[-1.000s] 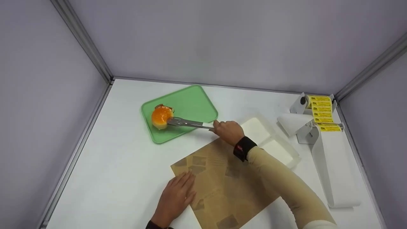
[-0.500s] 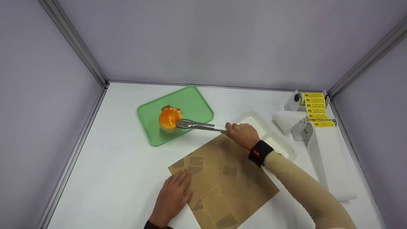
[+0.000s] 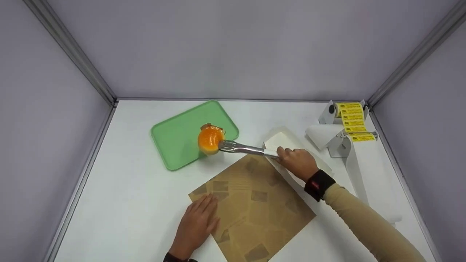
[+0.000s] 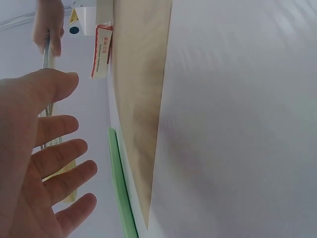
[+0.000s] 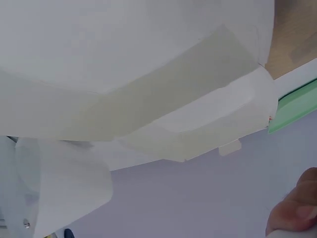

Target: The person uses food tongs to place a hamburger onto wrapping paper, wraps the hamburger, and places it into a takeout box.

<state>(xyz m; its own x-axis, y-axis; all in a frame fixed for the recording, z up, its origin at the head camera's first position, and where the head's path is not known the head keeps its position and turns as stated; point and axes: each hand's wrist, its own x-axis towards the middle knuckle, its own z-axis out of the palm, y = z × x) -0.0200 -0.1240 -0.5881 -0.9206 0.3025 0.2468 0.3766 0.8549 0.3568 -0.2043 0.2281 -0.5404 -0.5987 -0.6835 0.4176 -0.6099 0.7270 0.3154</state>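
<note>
My right hand (image 3: pixel 297 163) grips metal tongs (image 3: pixel 249 149) by the handle end. The tongs' tips clasp a burger (image 3: pixel 211 139) with a glossy orange-brown bun, raised over the right part of the green tray (image 3: pixel 176 140). The burger is tilted, with a brown filling edge showing at its far side. My left hand (image 3: pixel 195 224) is at the left edge of a brown printed wrapping paper (image 3: pixel 247 211), fingers extended over it. In the left wrist view that hand (image 4: pixel 52 148) has its fingers apart and holds nothing.
A white lidded takeaway box (image 3: pixel 279 142) stands open beyond the paper, partly hidden by my right hand and the tongs. At the right is a label dispenser (image 3: pixel 340 147) with a roll of yellow labels (image 3: pixel 352 118) and a long white backing strip. Grey walls enclose the table.
My right hand has moved right and slightly nearer, carrying the burger in the tongs from the tray's left part toward its right edge. The left hand has stayed by the paper.
</note>
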